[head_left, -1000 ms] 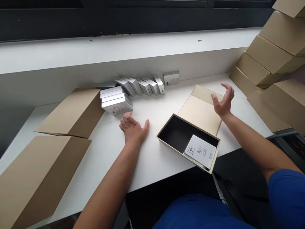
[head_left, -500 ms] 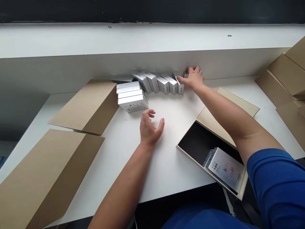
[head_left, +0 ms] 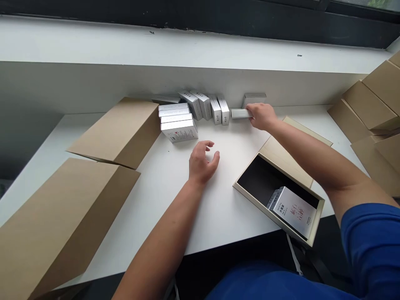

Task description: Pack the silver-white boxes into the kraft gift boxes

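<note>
My right hand [head_left: 261, 116] is closed on a small silver box [head_left: 240, 113], pulled a little out of the leaning row of silver boxes [head_left: 210, 108] by the back wall. One more silver box [head_left: 254, 98] stands behind that hand. My left hand [head_left: 202, 161] rests on the white table [head_left: 156, 196] with fingers loosely curled and apart, holding nothing. It lies just in front of a stack of flat silver boxes [head_left: 178, 123]. To the right, an open beige gift box [head_left: 250, 196] with a dark inside holds a silver box [head_left: 293, 211].
Two long brown cardboard sleeves [head_left: 121, 131] [head_left: 59, 227] lie on the left of the table. The gift box's lid [head_left: 289, 152] lies open behind it. More brown cartons [head_left: 371, 104] are stacked at the right edge. A white sill [head_left: 187, 46] runs above the back wall.
My right hand reached from above the gift box lid to the row's end, closed on one silver box and drew it toward me. The left hand shifted slightly and curled.
</note>
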A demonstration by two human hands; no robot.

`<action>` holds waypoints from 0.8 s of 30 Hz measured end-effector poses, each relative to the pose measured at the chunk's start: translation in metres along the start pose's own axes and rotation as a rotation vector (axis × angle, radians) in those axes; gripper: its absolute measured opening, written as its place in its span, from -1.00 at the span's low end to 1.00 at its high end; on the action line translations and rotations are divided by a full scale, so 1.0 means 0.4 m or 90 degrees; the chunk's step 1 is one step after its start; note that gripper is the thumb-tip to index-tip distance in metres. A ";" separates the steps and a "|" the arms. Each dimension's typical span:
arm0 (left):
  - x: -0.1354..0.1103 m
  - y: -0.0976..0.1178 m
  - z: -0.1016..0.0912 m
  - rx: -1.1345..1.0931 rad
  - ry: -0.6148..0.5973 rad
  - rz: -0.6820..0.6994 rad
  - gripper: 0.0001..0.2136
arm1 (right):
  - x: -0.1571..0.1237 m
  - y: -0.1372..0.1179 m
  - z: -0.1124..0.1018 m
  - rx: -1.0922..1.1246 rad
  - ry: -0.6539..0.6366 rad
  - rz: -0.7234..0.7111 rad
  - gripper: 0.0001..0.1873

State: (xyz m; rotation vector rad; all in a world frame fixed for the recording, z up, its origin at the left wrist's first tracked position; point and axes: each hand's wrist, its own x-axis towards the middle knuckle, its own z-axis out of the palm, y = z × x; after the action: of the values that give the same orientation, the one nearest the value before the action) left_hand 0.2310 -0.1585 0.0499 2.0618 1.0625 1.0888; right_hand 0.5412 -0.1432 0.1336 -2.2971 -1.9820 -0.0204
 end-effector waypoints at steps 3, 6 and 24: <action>0.000 0.000 0.001 -0.010 0.016 0.026 -0.81 | -0.056 0.052 -0.027 -0.008 0.006 -0.200 -0.64; 0.001 0.001 0.001 -0.028 0.041 0.063 -0.86 | -0.100 0.075 -0.055 0.001 -0.031 -0.274 -0.64; 0.001 0.013 -0.008 -0.297 0.245 0.028 -0.28 | -0.139 -0.335 -0.153 0.275 -0.284 -0.288 -0.79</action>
State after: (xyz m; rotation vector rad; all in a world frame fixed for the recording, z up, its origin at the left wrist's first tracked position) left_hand 0.2302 -0.1605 0.0556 1.5472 0.8321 1.6259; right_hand 0.4043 -0.1844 0.1998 -1.6501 -2.3684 0.8560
